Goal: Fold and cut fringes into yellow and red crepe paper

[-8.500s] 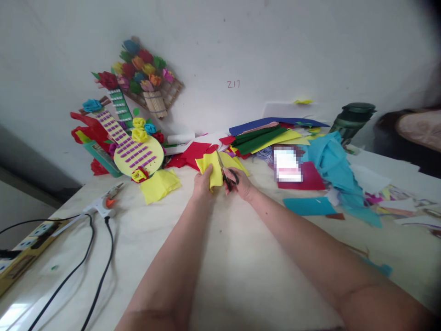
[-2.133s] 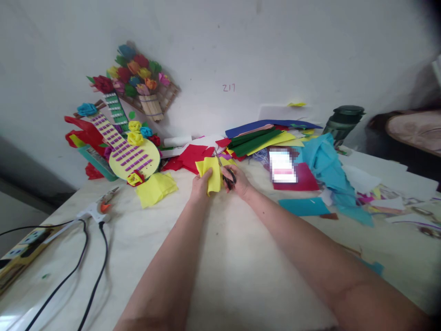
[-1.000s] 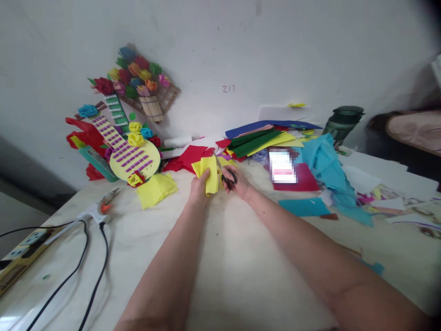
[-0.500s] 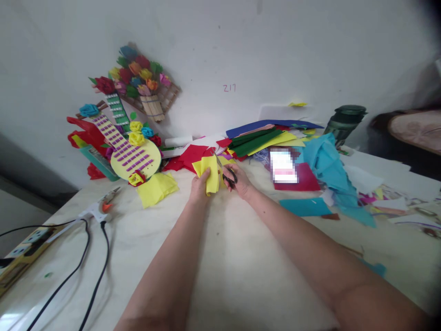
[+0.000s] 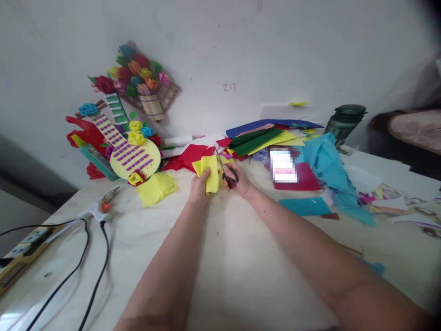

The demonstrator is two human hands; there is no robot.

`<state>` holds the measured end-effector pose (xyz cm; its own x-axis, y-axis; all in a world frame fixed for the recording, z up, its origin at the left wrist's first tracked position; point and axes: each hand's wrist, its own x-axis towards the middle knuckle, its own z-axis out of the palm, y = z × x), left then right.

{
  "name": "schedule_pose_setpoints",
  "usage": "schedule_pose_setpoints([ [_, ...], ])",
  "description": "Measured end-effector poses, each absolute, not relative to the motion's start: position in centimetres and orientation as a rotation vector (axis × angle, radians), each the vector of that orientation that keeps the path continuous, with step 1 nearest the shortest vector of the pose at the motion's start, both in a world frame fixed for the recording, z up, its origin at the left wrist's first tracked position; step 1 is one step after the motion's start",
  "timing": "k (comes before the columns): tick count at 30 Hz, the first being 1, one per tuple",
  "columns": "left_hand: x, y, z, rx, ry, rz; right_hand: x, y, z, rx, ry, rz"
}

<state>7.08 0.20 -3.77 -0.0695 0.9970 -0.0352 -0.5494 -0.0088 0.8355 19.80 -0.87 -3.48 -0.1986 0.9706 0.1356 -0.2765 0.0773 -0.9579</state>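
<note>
**Yellow paper held up to the scissors at the far side of the bench**

We hold a folded piece of yellow paper [image 5: 211, 177] upright in our left hand [image 5: 199, 188], whose fingers are closed around its lower part. It sits just above the far middle of the bench [image 5: 220, 257]. Our right hand [image 5: 241, 181] is just beside it, fingers threaded through the black loops of the scissors [image 5: 223, 170]. The blades point up and away along the paper's right edge.

Red paper [image 5: 191, 154] lies just behind, and another yellow sheet [image 5: 156, 187] lies flat to the left, with a guitar-shaped craft [image 5: 132, 154] beyond it. A stack of coloured sheets [image 5: 265, 135] and some crumpled turquoise paper [image 5: 327, 161] spread out to the right.

As we judge it, the left fingertips sit near the blades, so a slip of either hand could nick them. The paper looks thin and layered. If the layers slide against each other, a cut could wander or tear.

We cannot tell whether the blades are parted or already biting into the paper, because their tips blend into the scraps behind. The left hand hides the paper's lower folds, and a patch [image 5: 283, 164] among the sheets is blurred out.
</note>
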Motion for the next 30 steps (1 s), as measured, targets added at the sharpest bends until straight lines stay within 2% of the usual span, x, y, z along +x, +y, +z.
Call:
schedule_pose_setpoints([
  [30, 7.43, -0.53, -3.18, 0.750, 0.866, 1.490, 19.70, -0.52, -3.31, -0.908, -1.148, 1.274],
])
